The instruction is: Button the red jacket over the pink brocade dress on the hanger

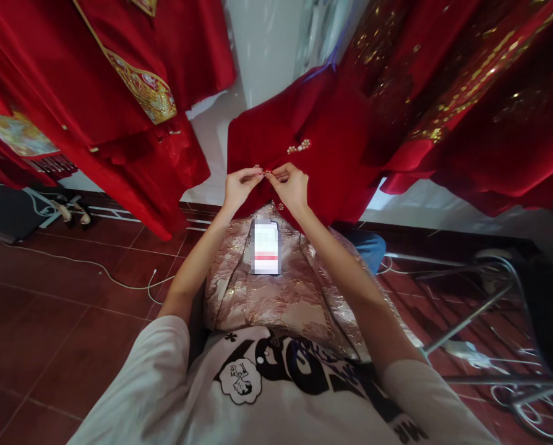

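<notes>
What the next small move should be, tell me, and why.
Perhaps hold the left hand steady while the right hand eases the beaded fastening slightly: both pinch at it on the red garment, close together. Whether it is joined is too small to tell.

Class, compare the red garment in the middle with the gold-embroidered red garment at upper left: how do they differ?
The middle garment carries small beaded fastenings; the left garment has gold embroidery. The left hand and right hand pinch the middle garment's front; neither touches the left garment. Both are red.
</notes>
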A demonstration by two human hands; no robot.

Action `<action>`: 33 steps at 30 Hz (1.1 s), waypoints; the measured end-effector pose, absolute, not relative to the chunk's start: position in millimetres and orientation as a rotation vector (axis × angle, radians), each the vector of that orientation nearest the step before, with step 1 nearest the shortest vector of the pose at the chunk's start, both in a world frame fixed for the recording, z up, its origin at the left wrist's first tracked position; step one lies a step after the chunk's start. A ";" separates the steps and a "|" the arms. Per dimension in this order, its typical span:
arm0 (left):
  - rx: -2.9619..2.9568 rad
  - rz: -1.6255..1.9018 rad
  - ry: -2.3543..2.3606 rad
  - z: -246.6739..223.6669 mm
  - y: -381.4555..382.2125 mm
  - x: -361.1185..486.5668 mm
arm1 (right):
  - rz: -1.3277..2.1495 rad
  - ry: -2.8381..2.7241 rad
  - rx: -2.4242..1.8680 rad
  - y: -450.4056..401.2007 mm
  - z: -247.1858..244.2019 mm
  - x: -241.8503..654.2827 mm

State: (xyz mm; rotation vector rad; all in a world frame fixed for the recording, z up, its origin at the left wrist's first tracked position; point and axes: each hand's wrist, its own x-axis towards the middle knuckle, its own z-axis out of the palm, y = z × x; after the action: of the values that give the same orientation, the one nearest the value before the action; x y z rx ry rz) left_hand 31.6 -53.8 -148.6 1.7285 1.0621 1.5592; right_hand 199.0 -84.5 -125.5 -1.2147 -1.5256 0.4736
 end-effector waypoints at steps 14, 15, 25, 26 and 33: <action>1.924 1.507 1.163 -150.5 -54.5 27.9 | 0.413 -1.575 -1.223 -78.1 -130.0 198.3; 1.935 1.494 1.162 -150.1 -54.7 27.3 | 0.409 -1.576 -1.224 -77.2 -129.7 198.1; 1.864 1.275 1.463 -159.5 -47.2 31.2 | 0.512 -1.645 -1.296 -98.5 -132.5 214.3; 1.852 1.216 1.528 -161.5 -47.3 31.3 | 0.540 -1.657 -1.359 -102.8 -136.3 218.4; 1.905 0.851 1.678 -155.8 -55.5 17.0 | 0.617 -1.731 -1.708 -118.3 -164.4 232.8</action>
State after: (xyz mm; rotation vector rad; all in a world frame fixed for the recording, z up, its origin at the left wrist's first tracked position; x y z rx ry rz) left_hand 17.0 -55.5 -155.8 1.9053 1.6781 0.8506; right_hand 232.8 -118.3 -164.4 -1.7079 -1.7311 0.6173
